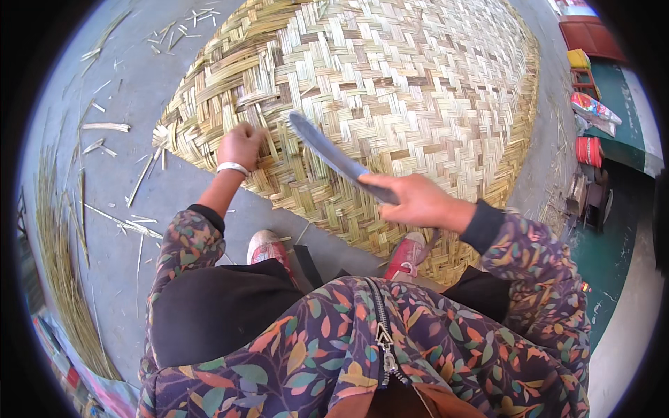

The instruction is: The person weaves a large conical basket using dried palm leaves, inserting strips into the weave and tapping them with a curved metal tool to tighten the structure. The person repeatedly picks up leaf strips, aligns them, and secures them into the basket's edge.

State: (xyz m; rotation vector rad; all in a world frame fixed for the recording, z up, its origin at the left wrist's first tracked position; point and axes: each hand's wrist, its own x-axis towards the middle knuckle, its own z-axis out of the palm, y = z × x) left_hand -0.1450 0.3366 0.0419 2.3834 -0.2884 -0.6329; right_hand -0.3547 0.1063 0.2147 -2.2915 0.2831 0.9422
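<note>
Right hand (421,200) gripping a curved knife (326,148), I hold its long blade slanting up-left over the plaited mat (432,104), toward my fisted left hand (240,148) left of frame centre.

Large woven-strip mat (418,90) spread on grey floor (139,230). Left hand (240,148) (silver-coloured bangle (232,167) at wrist), fingers curled, at mat's near-left edge; contact unclear. Right hand (418,202) grips curved-bladed knife (329,151), tip toward left hand, apart from it. Red-and-white shoes (269,249) near mat edge. Split strips (106,127) scattered left; thin stalks (63,265) bunched farther left.
</note>
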